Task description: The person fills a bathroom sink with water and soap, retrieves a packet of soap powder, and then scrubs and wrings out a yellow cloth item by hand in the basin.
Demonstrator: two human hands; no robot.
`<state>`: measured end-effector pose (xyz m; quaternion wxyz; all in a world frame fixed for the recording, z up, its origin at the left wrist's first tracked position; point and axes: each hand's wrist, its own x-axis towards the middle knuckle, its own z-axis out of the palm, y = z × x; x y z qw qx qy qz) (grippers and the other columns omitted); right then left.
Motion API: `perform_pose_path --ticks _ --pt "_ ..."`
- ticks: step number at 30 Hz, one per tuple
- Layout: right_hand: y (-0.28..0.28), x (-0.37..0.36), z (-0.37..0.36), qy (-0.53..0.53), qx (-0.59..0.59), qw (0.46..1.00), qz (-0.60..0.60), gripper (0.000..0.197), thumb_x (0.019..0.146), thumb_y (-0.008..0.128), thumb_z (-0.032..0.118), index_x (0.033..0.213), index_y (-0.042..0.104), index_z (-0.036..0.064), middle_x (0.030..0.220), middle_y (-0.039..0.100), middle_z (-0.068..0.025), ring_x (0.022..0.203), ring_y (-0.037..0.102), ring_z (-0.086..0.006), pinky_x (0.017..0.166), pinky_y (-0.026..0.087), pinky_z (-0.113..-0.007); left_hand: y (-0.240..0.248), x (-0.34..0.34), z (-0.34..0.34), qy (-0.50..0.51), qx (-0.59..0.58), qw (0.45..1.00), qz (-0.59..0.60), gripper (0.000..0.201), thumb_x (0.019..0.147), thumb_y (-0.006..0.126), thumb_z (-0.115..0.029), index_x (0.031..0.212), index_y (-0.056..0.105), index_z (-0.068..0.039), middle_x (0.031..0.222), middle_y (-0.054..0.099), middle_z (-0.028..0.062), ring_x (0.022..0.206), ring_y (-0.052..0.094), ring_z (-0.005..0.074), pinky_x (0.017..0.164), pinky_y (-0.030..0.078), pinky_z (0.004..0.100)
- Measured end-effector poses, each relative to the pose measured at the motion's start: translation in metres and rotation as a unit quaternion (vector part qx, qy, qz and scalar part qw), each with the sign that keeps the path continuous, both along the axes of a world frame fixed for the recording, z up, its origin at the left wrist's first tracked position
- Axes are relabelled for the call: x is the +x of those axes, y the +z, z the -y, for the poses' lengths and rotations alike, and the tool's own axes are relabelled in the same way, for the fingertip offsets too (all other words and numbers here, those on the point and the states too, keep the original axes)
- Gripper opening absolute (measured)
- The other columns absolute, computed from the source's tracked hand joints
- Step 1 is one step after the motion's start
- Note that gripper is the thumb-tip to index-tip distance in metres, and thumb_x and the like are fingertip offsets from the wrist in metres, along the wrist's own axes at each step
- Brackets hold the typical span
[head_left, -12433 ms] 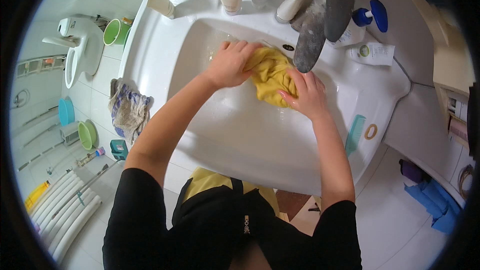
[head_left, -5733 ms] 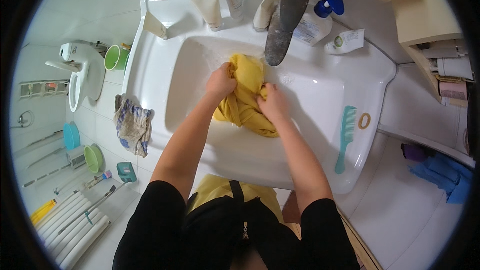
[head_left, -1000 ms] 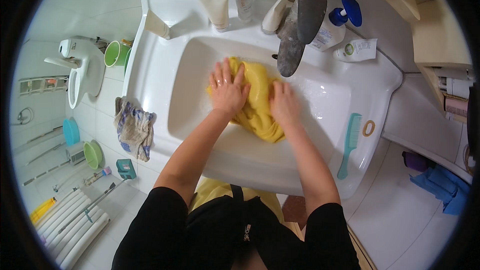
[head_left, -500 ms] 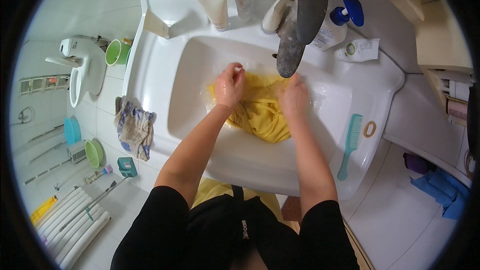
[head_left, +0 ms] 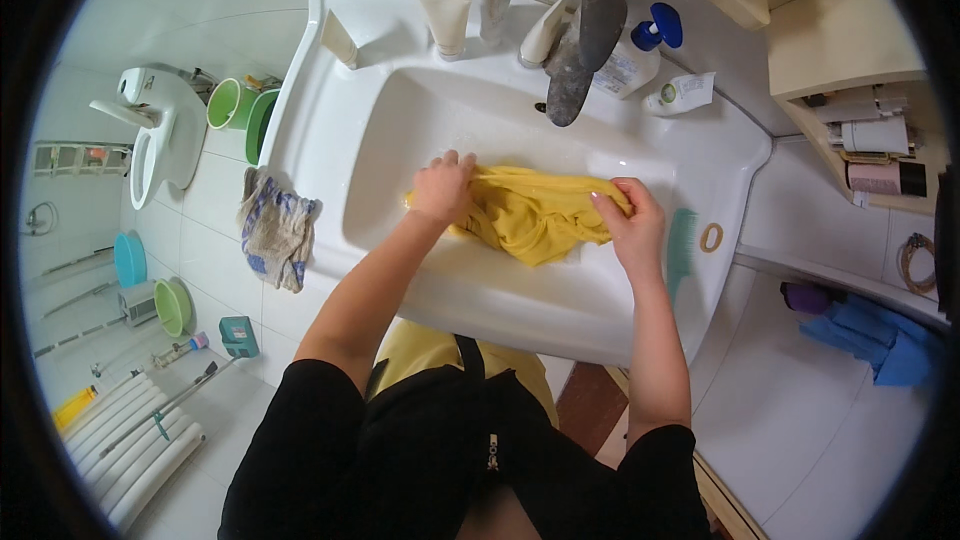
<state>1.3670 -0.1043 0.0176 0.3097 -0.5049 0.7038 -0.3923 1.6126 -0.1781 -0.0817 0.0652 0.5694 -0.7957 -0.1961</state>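
Observation:
A wet, crumpled yellow cloth (head_left: 535, 225) lies in the white sink (head_left: 385, 150). Whether it is a garment cannot be made out. My left hand (head_left: 442, 188) is closed on its left end, with the knuckles up. At the right end my right hand (head_left: 638, 224) pinches the edge between thumb and fingers. Between the two hands the upper edge is drawn out in a taut fold, while the rest hangs bunched below it. Just beyond the cloth, the dark grey faucet (head_left: 576, 65) leans over the basin.
Several tubes, among them a white tube (head_left: 445, 25), and a blue-topped pump bottle (head_left: 630, 65) line the sink's back ledge. A teal comb (head_left: 681, 245) and a tan ring (head_left: 711, 237) lie on the right rim. A grey-and-blue rag (head_left: 280, 230) hangs over the left edge.
My right hand has moved right from under the faucet, pulling the cloth's upper edge sideways. My left hand now grips the left end. The whole view has shifted slightly.

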Motion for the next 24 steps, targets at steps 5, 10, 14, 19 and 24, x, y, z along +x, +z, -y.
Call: perform_pose_path --ticks 5,10,14,19,24 --pt "0.050 -0.001 -0.004 -0.010 -0.021 0.995 0.093 0.016 0.076 0.066 0.004 0.089 0.058 -0.0024 0.081 0.060 -0.0031 0.074 0.054 -0.0087 0.069 0.046 -0.023 0.052 0.016 0.022 0.082 0.054 0.970 -0.224 0.030 0.073 0.050 -0.001 0.099 0.064 -0.004 0.093 0.062 0.0103 0.086 0.060 0.0271 0.073 0.048 0.0354" --pt "0.111 0.001 -0.006 -0.004 -0.029 0.970 0.243 0.023 0.076 0.061 -0.001 0.098 0.059 -0.0033 0.089 0.059 -0.0044 0.083 0.054 -0.0095 0.074 0.045 -0.023 0.125 0.030 0.040 0.075 0.261 0.873 -0.404 0.033 0.072 0.042 0.003 0.098 0.063 0.001 0.089 0.062 0.0076 0.086 0.057 0.0166 0.077 0.045 0.0261" --pt "0.145 0.006 -0.013 0.025 -0.122 0.957 0.262 0.040 0.076 0.061 0.000 0.115 0.054 -0.0030 0.102 0.058 -0.0072 0.087 0.053 -0.0105 0.079 0.043 -0.025 0.173 0.032 0.039 0.066 0.325 0.826 -0.455 0.035 0.073 0.041 0.001 0.100 0.063 -0.001 0.095 0.062 0.0084 0.091 0.057 0.0167 0.083 0.043 0.0261" --pt "0.021 -0.043 0.006 0.158 0.087 0.983 0.004 0.037 0.074 0.069 0.010 0.107 0.057 -0.0003 0.096 0.062 -0.0075 0.085 0.056 -0.0159 0.077 0.046 -0.029 0.080 0.051 0.048 0.115 0.374 0.860 -0.328 0.040 0.076 0.046 -0.005 0.114 0.058 -0.002 0.102 0.063 0.0119 0.097 0.059 0.0244 0.087 0.044 0.0315" --pt "-0.054 -0.027 -0.023 0.132 0.162 0.966 -0.153 0.023 0.071 0.068 0.012 0.089 0.056 0.0027 0.082 0.061 -0.0150 0.076 0.057 -0.0307 0.069 0.047 -0.037 -0.003 0.073 0.021 0.083 0.181 0.971 -0.135 0.045 0.077 0.045 -0.011 0.120 0.056 -0.013 0.108 0.058 0.0171 0.101 0.056 0.0330 0.088 0.044 0.0389"
